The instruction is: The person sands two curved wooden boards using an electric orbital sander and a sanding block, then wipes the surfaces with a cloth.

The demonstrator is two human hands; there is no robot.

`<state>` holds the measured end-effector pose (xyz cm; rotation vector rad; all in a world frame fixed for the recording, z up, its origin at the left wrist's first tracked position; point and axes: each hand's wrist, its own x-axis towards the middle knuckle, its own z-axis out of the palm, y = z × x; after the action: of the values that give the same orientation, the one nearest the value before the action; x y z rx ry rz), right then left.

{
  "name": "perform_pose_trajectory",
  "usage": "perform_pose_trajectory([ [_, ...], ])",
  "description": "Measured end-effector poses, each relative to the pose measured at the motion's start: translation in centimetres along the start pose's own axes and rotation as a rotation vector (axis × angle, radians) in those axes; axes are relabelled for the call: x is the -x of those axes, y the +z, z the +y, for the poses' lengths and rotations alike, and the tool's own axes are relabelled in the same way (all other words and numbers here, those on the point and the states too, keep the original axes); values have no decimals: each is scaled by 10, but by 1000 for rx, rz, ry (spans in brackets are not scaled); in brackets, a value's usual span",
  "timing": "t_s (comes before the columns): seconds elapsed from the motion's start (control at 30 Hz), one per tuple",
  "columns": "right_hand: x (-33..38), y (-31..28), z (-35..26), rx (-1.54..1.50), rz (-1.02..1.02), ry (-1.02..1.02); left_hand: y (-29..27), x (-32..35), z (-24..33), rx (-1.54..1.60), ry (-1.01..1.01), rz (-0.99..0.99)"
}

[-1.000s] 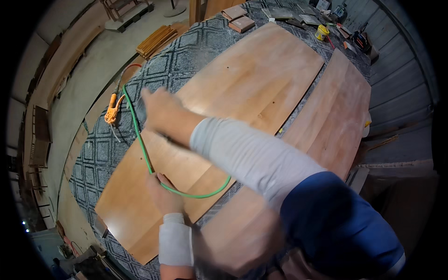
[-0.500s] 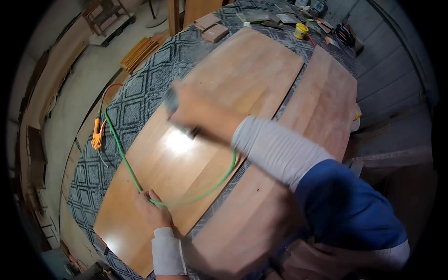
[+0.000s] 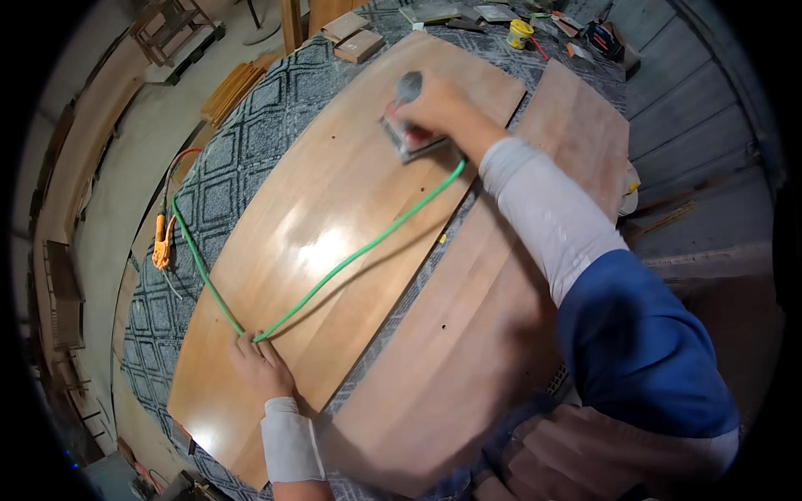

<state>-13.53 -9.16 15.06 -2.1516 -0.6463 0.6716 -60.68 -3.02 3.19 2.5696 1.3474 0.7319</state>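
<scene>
My right hand (image 3: 439,107) grips a pneumatic sander (image 3: 408,140) with a red and dark body and a flat square pad. The sander rests on the far part of a curved-edge wooden panel (image 3: 292,225), which looks glossy toward me and duller at the far end. A green air hose (image 3: 347,260) runs from the sander back across the panel. My left hand (image 3: 261,367) is closed on that hose, low over the near left part of the panel. A second wooden panel (image 3: 493,309), matt and pale, lies alongside to the right, under my right arm.
Patterned grey cloth (image 3: 251,154) covers the table. An orange air blow gun (image 3: 162,242) hangs at its left edge. Two wooden blocks (image 3: 359,46), a yellow tub (image 3: 520,34) and flat abrasive pieces lie at the back. A corrugated wall (image 3: 693,108) stands to the right.
My right hand has carried the sander away from me and to the right, stretching the hose straighter. My left hand stays on the hose, and the whole view has shifted slightly.
</scene>
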Motion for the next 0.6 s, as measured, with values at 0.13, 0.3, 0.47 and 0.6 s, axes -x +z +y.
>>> perform_pose_trajectory([
  [0.13, 96, 80, -13, 330, -26, -433, -1, -1, 3, 60, -100, -32],
  [0.3, 180, 111, -31, 397, -435, -422, -3, 5, -6, 85, -141, -49],
  [0.47, 112, 39, 16, 272, -5, -336, -11, 5, -7, -136, -152, -68],
  [0.6, 37, -34, 63, 290, 300, -129, -1, 1, -4, -128, 40, -50],
])
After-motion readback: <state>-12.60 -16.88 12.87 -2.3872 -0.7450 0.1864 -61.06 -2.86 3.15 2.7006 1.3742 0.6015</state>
